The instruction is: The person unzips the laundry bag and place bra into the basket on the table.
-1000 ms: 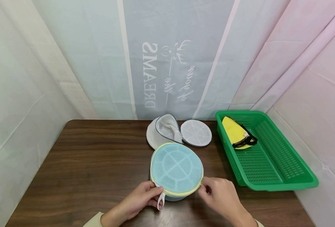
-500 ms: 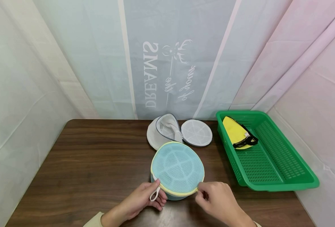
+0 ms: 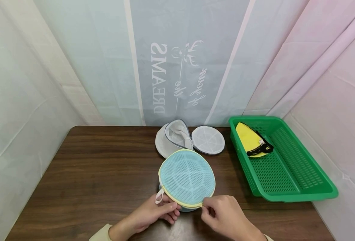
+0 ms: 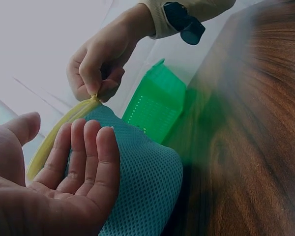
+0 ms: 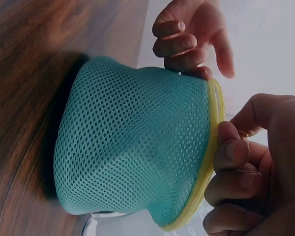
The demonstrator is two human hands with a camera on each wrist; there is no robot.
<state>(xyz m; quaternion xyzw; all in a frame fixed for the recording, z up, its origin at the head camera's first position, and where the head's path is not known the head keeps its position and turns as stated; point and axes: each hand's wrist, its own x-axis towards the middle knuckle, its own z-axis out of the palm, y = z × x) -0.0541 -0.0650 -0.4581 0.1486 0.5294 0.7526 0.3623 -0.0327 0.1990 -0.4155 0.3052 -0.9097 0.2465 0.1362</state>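
A light-blue mesh laundry bag [image 3: 187, 175] with a yellow zipper rim stands upright on the table, its round lid facing up. A white loop [image 3: 159, 195] sticks out from the rim's left side. At the front of the rim, my right hand [image 3: 225, 214] pinches the zipper pull, which its fingers mostly hide. My left hand [image 4: 73, 172] lies against the bag's side below the rim, fingers loosely extended and thumb held apart. In the right wrist view the bag's mesh side [image 5: 132, 137] looks slightly dented.
Behind the blue bag lies an unzipped white mesh bag [image 3: 165, 142] with its round lid [image 3: 208, 140] folded out. On the right a green plastic basket [image 3: 291, 197] holds a yellow piece with black straps [image 3: 249, 140]. A printed curtain [image 3: 183, 26] hangs behind the wooden table [image 3: 99, 174].
My right hand has drawn the zipper pull leftward along the front rim. The bag has turned a little, bringing its white loop left and up, and my left hand's thumb has come off the loop.
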